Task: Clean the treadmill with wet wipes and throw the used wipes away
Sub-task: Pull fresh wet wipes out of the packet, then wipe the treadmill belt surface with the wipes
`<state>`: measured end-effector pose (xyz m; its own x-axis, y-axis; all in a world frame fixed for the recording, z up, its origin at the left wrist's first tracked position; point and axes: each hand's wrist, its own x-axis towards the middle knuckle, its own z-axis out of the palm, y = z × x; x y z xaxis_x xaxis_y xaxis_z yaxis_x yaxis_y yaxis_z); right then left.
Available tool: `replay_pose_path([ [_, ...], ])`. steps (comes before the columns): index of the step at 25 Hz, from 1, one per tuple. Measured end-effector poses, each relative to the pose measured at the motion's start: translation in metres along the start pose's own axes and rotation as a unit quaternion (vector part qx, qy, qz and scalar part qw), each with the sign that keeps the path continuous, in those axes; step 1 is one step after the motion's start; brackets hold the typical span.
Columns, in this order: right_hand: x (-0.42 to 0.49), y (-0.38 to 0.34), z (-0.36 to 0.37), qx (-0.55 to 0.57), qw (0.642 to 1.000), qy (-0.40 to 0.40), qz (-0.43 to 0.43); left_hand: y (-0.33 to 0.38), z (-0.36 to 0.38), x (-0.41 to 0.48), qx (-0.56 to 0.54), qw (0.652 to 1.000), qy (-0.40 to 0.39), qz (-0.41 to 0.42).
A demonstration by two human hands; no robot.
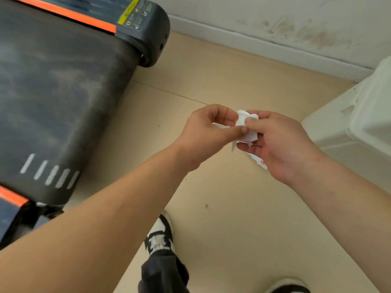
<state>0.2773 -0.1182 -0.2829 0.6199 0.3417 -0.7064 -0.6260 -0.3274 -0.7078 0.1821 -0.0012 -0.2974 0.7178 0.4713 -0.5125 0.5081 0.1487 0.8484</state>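
Note:
A small folded white wet wipe (247, 127) is held between both hands above the beige floor. My left hand (208, 132) pinches its left side with thumb and fingers. My right hand (279, 142) pinches its right side, and under that palm a white packet with red print (259, 162) pokes out. The treadmill (59, 92) fills the left of the view, with a dusty dark belt, orange side strips and a black rear end cap (148, 30). Both hands are to the right of the treadmill, apart from it.
A white boxy object (359, 123) stands at the right edge by the scuffed white wall (296, 28). My black-and-white shoes (159, 233) are on the beige tiled floor (222, 208) below the hands.

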Motion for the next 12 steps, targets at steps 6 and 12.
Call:
replay_pose_path([
  [6,-0.117,-0.090,0.046,-0.059,0.986,-0.153,-0.011,0.098,-0.070,-0.115,0.028,0.996,0.067,0.050],
  [12,-0.254,-0.195,0.086,-0.130,0.956,-0.260,-0.040,0.213,-0.125,-0.249,0.010,0.987,0.149,0.060],
])
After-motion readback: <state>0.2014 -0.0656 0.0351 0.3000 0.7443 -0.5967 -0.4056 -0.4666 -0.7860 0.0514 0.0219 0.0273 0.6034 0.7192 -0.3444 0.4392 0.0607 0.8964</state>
